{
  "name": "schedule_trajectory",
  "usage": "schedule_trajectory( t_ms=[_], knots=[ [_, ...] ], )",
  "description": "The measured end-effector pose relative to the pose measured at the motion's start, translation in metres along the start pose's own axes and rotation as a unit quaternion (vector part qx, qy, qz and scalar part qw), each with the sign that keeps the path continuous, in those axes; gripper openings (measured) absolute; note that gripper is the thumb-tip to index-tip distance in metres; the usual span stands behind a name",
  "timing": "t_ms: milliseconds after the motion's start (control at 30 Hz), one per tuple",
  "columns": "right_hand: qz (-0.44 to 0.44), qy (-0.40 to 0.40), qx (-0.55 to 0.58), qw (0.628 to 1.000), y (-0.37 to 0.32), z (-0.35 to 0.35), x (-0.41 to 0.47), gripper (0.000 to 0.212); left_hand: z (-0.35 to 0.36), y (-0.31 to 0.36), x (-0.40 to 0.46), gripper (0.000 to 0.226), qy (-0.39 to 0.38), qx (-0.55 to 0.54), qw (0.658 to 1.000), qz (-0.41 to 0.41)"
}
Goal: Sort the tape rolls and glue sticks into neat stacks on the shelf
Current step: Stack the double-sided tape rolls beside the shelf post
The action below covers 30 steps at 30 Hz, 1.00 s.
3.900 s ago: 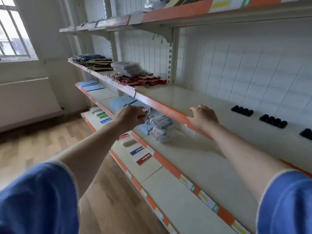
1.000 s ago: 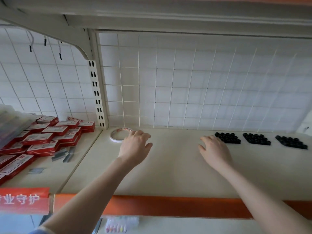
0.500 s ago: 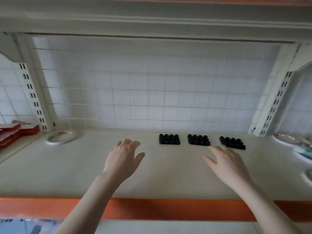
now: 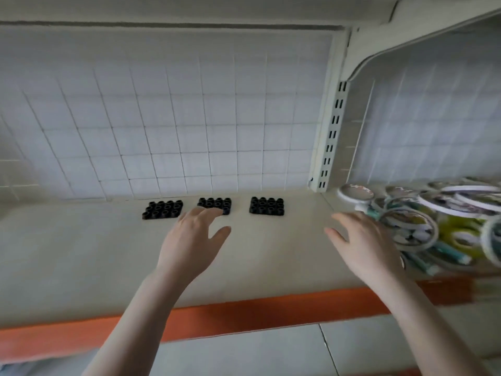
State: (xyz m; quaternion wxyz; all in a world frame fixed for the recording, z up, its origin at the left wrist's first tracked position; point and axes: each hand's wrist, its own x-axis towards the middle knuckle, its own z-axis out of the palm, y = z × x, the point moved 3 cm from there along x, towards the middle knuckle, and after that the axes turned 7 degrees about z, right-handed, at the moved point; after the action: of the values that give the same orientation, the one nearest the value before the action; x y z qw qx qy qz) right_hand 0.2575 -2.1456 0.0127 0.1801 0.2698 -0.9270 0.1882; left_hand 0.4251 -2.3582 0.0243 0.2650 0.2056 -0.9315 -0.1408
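Both hands are over the shelf with nothing in them. The left hand has its fingers spread and relaxed, fingertips right in front of the middle black block. The right hand is spread loose too, hanging just beside the pile of tape rolls in the next bay to the right.

The rolls are a jumble — most lie flat with the hole facing up, a few tilt against each other, white rims with printed faces. One white roll lies flat by itself at the back, near the slotted upright. Teal stick-shaped things lie in the pile with their long axes running roughly back-left to front-right; too blurry to say for sure they're the glue sticks.

Three black blocks of little tubes sit in a row at the back, the others being the left block and the right block, all apart from each other. The shelf is smooth cream with an orange front strip, wire grid behind. Bare surface between the hands and out to the left.
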Motion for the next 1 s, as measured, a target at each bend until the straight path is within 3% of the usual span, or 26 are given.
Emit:
schedule_trajectory(
  t_ms=[133, 367, 700, 1000],
  knots=[
    [0.047, 0.03, -0.008, 0.998, 0.04, -0.008, -0.005, 0.035, 0.021, 0.027, 0.006, 0.043, -0.018, -0.019, 0.999, 0.037],
    [0.025, 0.093, -0.006, 0.995, 0.103, -0.029, -0.004, 0.018, 0.045, 0.087, 0.016, 0.042, -0.024, -0.031, 0.997, 0.061],
    [-0.159, 0.13, 0.066, 0.976, 0.197, -0.059, 0.013, 0.016, 0.112, 0.194, -0.001, 0.039, -0.006, -0.055, 0.998, 0.005],
    [-0.184, 0.168, 0.096, 0.964, 0.245, -0.07, 0.036, 0.024, 0.129, 0.254, 0.008, 0.037, -0.001, -0.027, 1.0, -0.008]
  ],
)
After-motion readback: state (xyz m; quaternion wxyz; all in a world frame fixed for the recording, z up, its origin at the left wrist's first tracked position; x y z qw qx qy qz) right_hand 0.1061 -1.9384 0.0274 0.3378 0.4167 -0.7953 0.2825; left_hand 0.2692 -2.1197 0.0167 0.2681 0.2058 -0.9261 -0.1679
